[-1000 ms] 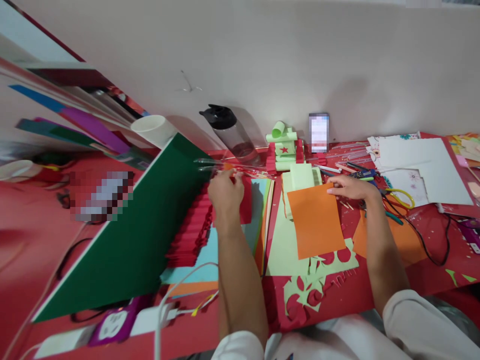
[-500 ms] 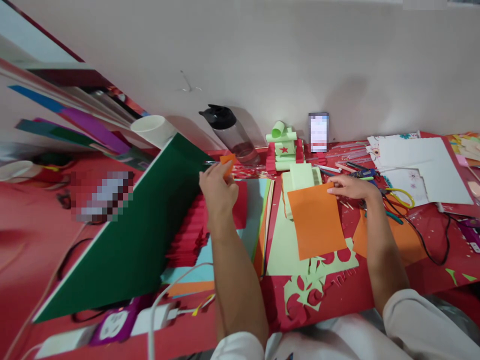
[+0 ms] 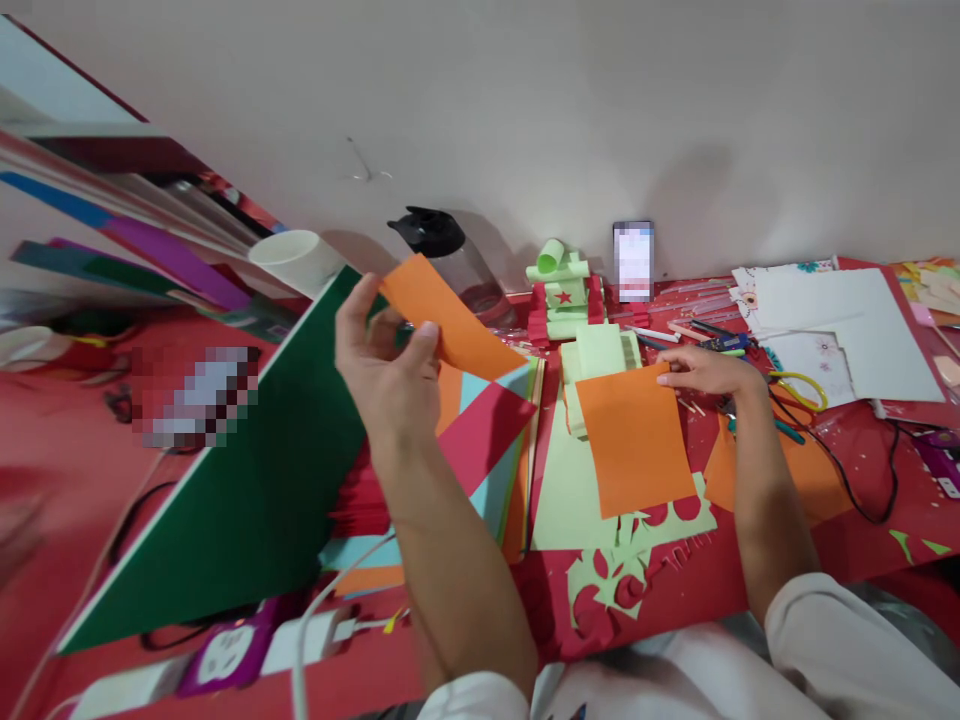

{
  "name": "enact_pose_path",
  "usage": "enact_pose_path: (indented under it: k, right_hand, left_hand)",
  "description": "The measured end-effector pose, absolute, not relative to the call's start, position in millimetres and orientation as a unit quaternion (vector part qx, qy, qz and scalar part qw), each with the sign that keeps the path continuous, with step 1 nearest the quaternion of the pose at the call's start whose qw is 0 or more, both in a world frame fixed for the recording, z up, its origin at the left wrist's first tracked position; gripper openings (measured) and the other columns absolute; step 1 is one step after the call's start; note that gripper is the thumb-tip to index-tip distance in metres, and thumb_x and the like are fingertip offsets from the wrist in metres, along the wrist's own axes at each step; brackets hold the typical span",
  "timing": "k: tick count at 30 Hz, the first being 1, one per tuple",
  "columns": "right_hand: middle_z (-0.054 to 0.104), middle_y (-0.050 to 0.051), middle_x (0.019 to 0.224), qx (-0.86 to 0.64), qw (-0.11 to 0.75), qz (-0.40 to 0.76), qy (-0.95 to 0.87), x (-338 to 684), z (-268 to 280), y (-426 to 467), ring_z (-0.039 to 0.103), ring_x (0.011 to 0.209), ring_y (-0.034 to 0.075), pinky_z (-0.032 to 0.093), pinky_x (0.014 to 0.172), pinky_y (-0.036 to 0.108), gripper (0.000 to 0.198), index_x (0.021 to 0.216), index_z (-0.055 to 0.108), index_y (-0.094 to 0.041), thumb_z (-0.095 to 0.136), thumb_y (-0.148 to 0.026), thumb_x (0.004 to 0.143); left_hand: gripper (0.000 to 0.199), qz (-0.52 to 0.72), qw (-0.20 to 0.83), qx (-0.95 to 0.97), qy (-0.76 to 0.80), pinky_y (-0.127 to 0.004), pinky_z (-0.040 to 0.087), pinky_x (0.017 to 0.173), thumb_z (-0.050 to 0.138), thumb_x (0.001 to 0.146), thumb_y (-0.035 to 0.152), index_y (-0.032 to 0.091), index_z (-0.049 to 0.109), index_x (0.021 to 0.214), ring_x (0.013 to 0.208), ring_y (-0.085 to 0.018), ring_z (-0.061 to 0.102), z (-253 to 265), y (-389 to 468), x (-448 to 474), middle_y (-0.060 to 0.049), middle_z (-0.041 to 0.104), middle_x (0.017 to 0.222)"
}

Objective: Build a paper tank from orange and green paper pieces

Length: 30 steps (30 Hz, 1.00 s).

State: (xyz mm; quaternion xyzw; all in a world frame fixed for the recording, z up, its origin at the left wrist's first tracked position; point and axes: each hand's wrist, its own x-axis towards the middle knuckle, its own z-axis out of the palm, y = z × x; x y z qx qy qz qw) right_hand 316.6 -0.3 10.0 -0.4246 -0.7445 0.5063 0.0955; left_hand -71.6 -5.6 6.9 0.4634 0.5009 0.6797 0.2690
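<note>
My left hand pinches a piece of orange paper by its left end, raised above the stacked coloured paper. A strip of red paper lies slanted on that stack. My right hand grips the top right corner of a squarish orange sheet, which hangs in front of a light green paper construction. Behind stands a light green paper model with a red star. Scissors with yellow handles lie right of my right wrist.
A dark green board leans at the left, beside pleated red paper. A bottle and a phone stand against the wall. Cut green scraps, pliers, a cable and a power strip are around.
My left hand has moved left and up and drawn out the orange piece, which now shows at larger size. The red strip below is now slanted. My right hand and its sheet have hardly moved.
</note>
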Motion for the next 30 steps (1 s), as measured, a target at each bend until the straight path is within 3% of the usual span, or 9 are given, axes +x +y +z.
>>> enact_pose_path:
  k: [2, 4, 7, 12, 14, 17, 21, 26, 30]
  right_hand:
    - [0.063, 0.001, 0.078, -0.395, 0.110, 0.537, -0.737, 321.8, 13.8, -3.4, 0.057, 0.073, 0.017, 0.042, 0.070, 0.028, 0.034, 0.085, 0.061, -0.019, 0.069, -0.051, 0.088]
    - [0.066, 0.004, 0.082, -0.375, 0.134, 0.567, -0.721, 328.9, 15.5, -7.3, 0.060, 0.077, 0.019, 0.045, 0.073, 0.030, 0.038, 0.083, 0.065, -0.018, 0.076, -0.055, 0.081]
    - [0.068, 0.006, 0.081, -0.386, 0.213, 0.577, -0.687, 342.5, 8.0, -11.7, 0.062, 0.078, 0.022, 0.048, 0.074, 0.034, 0.047, 0.079, 0.066, -0.020, 0.083, -0.063, 0.070]
    - [0.044, 0.003, 0.047, -0.387, 0.353, 0.539, -0.659, 368.4, -24.9, -10.6, 0.049, 0.059, 0.024, 0.042, 0.065, 0.042, 0.072, 0.053, 0.043, -0.026, 0.073, -0.092, 0.048]
    - [0.031, 0.003, 0.039, -0.414, 0.372, 0.512, -0.654, 376.9, -34.9, -9.2, 0.040, 0.053, 0.024, 0.037, 0.060, 0.042, 0.079, 0.050, 0.032, -0.028, 0.058, -0.102, 0.044]
    - [0.030, 0.005, 0.039, -0.470, 0.365, 0.475, -0.648, 383.0, -41.2, -8.3, 0.038, 0.053, 0.026, 0.033, 0.059, 0.043, 0.081, 0.053, 0.026, -0.028, 0.047, -0.105, 0.044]
    - [0.031, 0.006, 0.040, -0.480, 0.388, 0.470, -0.631, 379.4, -39.1, -7.4, 0.040, 0.056, 0.027, 0.034, 0.059, 0.043, 0.076, 0.056, 0.031, -0.028, 0.053, -0.100, 0.045]
    - [0.030, 0.005, 0.039, -0.451, 0.388, 0.516, -0.616, 373.1, -34.9, -5.8, 0.036, 0.053, 0.024, 0.034, 0.059, 0.043, 0.081, 0.050, 0.029, -0.027, 0.062, -0.099, 0.031]
    - [0.032, 0.005, 0.042, -0.391, 0.460, 0.528, -0.597, 370.6, -35.9, -9.3, 0.036, 0.058, 0.023, 0.031, 0.060, 0.040, 0.070, 0.051, 0.035, -0.027, 0.072, -0.086, 0.046]
  left_hand:
    - [0.072, 0.628, 0.385, 0.463, 0.492, -0.022, 0.052, 0.064, 0.088, 0.066, 0.033, 0.036, 0.061, 0.132, 0.072, -0.010, 0.064, 11.0, -8.7, -67.9, 0.007, 0.063, 0.080]
    - [0.060, 0.527, 0.470, 0.488, 0.513, -0.021, 0.048, 0.055, 0.089, 0.063, 0.033, 0.028, 0.069, 0.119, 0.059, -0.010, 0.056, 16.3, -12.3, -59.7, 0.006, 0.057, 0.068]
    - [0.031, 0.387, 0.517, 0.546, 0.533, -0.025, 0.052, 0.061, 0.087, 0.066, 0.040, 0.021, 0.071, 0.084, 0.067, -0.014, 0.062, 25.8, -16.4, -39.8, 0.001, 0.064, 0.071]
    - [0.035, 0.246, 0.590, 0.569, 0.518, -0.029, 0.056, 0.065, 0.088, 0.065, 0.042, 0.022, 0.061, 0.077, 0.067, -0.015, 0.064, 29.4, -15.8, -6.0, 0.002, 0.065, 0.070]
    - [0.039, 0.221, 0.618, 0.554, 0.512, -0.031, 0.060, 0.073, 0.090, 0.063, 0.041, 0.021, 0.058, 0.075, 0.071, -0.016, 0.068, 24.5, -13.1, 2.3, 0.002, 0.067, 0.072]
    - [0.040, 0.178, 0.633, 0.552, 0.513, -0.033, 0.062, 0.075, 0.089, 0.065, 0.044, 0.019, 0.059, 0.072, 0.071, -0.017, 0.072, 16.7, -9.2, 9.5, -0.001, 0.070, 0.072]
    - [0.040, 0.150, 0.618, 0.570, 0.520, -0.031, 0.061, 0.068, 0.085, 0.068, 0.048, 0.018, 0.059, 0.070, 0.070, -0.020, 0.073, 14.8, -7.4, 13.4, -0.006, 0.074, 0.073]
    - [0.038, 0.212, 0.583, 0.600, 0.506, -0.030, 0.059, 0.069, 0.083, 0.070, 0.046, 0.021, 0.054, 0.074, 0.071, -0.018, 0.072, 22.9, -9.8, 8.2, 0.001, 0.069, 0.069]
    - [0.039, 0.272, 0.558, 0.617, 0.484, -0.031, 0.056, 0.067, 0.082, 0.068, 0.044, 0.022, 0.056, 0.087, 0.072, -0.019, 0.072, 28.8, -13.1, -0.1, 0.001, 0.068, 0.074]
